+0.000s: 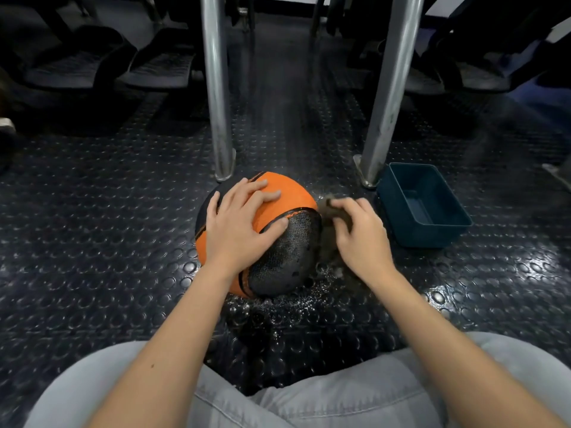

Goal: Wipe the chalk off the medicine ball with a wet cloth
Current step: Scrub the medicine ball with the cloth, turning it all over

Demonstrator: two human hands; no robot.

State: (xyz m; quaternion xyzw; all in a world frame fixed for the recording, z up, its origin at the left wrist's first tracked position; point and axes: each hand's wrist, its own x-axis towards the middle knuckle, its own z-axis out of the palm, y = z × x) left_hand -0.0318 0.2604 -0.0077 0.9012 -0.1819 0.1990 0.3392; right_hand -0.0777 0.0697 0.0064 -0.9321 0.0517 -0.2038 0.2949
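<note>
An orange and black medicine ball (pixel 290 205) sits on the studded rubber floor in the middle of the head view. Pale chalk speckles its black textured panel (pixel 289 254). My left hand (pixel 241 223) lies spread on top of the ball, fingers straight and pressing. My right hand (pixel 358 233) grips a dark wet cloth (pixel 335 211) against the ball's right side; the cloth is blurred and mostly hidden by the fingers. Water drops glisten on the floor (pixel 293 304) just in front of the ball.
A dark blue plastic tub (pixel 423 205) stands on the floor right of the ball. Two metal posts (pixel 219 118) (pixel 386 118) rise just behind the ball. Black gym machine pedals fill the far left and right. My knees in grey trousers (pixel 278 393) are at the bottom.
</note>
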